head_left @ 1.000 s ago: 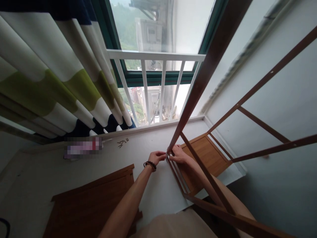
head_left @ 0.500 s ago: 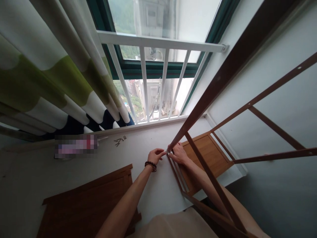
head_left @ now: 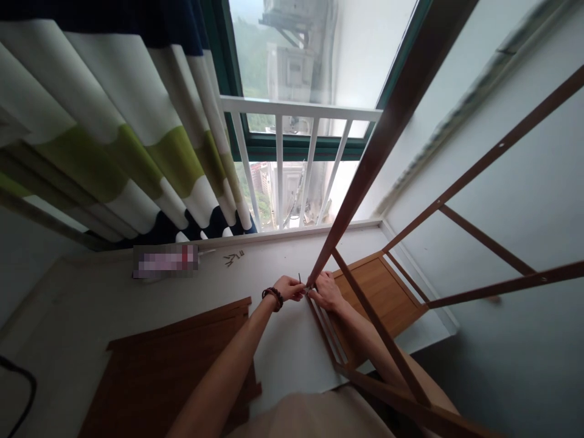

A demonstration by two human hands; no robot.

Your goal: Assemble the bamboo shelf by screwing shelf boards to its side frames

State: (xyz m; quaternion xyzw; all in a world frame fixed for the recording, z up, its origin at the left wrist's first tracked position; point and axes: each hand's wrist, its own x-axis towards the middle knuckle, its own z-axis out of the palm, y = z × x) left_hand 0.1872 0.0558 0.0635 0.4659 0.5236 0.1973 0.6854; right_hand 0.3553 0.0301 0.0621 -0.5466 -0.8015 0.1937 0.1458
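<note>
My left hand (head_left: 290, 287), a beaded bracelet on its wrist, is pinched on a small thin tool (head_left: 300, 278) at the low corner of a brown wooden frame (head_left: 360, 182). My right hand (head_left: 325, 291) grips that same corner from the other side, fingers closed around the frame's rail. The frame's long bars rise up and to the right past my head. A wooden shelf panel (head_left: 378, 286) sits inside the frame, beyond my right hand.
A second wooden panel (head_left: 173, 371) lies flat on the white surface (head_left: 283, 347) at lower left. Several small screws (head_left: 232, 258) lie near the window sill. A striped curtain (head_left: 114, 140) hangs at left, a white railing (head_left: 296, 170) guards the window. A black cable (head_left: 18, 389) curls at far left.
My head has shifted, so the view moved slightly right and up. Both hands stay at the frame's corner; the thin tool in my left hand now stands up more visibly.
</note>
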